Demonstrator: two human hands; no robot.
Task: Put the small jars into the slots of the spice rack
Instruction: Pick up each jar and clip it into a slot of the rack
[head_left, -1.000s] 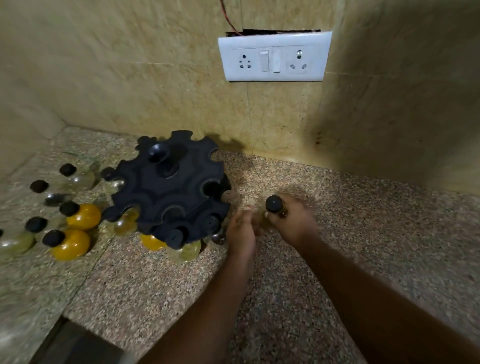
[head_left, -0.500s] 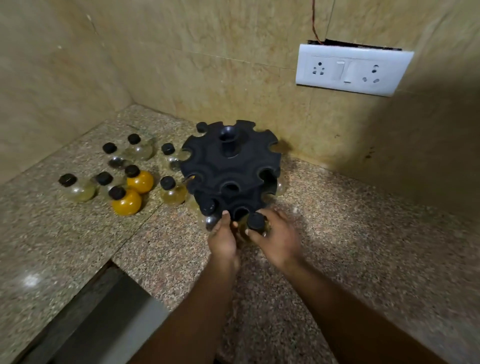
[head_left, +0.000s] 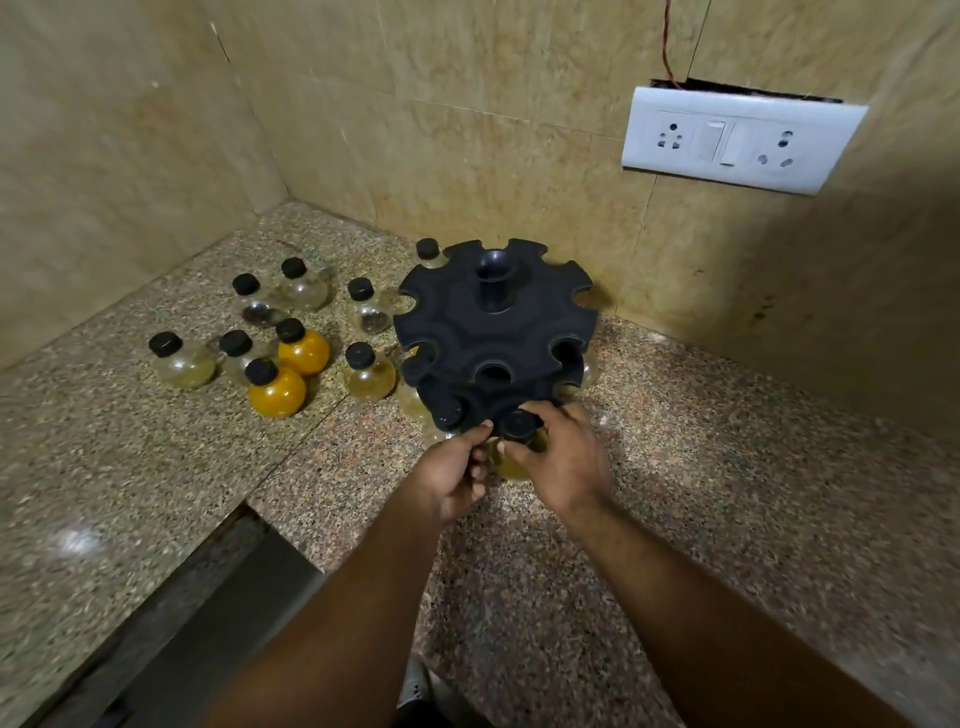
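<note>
Head view: right hand (head_left: 563, 460) fingers grasp jar (head_left: 518, 441) (black-capped) at rack (head_left: 493, 332) edge.

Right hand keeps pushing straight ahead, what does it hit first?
Probably the spice rack: the right hand holds a jar at the lower tier's front edge. Depth is unclear.

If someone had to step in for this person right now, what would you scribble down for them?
Right hand: closed on a jar with pale yellow contents, held at a front slot of the lower tier of the black spice rack; whether it is seated is unclear.
Left hand: fingertips at the rack's lower edge and the jar; grip unclear.
Done: a few jars already hang in the lower tier.
Left: the jars on the counter left of the rack, including two orange jars; the top-tier slots in view look empty.
</note>
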